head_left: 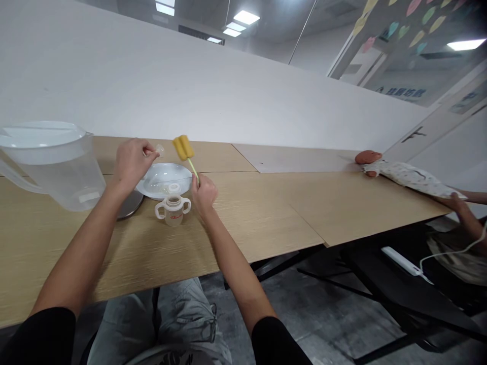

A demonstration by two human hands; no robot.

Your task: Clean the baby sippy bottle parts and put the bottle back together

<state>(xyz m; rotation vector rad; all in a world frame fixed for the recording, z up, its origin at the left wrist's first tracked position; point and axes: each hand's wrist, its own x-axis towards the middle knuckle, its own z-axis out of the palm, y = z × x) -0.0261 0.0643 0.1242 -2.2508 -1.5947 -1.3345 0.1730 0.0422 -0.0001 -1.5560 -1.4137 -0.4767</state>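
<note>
My left hand (133, 163) pinches a small transparent silicone teat (160, 150) between its fingertips, above the far rim of a white shallow dish (163, 175). My right hand (203, 195) grips the thin green handle of a bottle brush with a yellow sponge head (183, 147), which points up and away from me. Just in front of the dish stands a translucent two-handled baby cup (173, 209) with a little liquid or residue inside, close to my right hand. A large transparent plastic pitcher (49, 165) with a white lid stands left of my left hand.
A round steel base (131, 205) shows beside the pitcher. The wooden table (266, 218) ends at a white wall. At its right end, a co-worker's hand (458, 204) rests on a patterned cloth (407, 177) beside a reddish lump (367, 157). A white power strip (400, 260) lies below.
</note>
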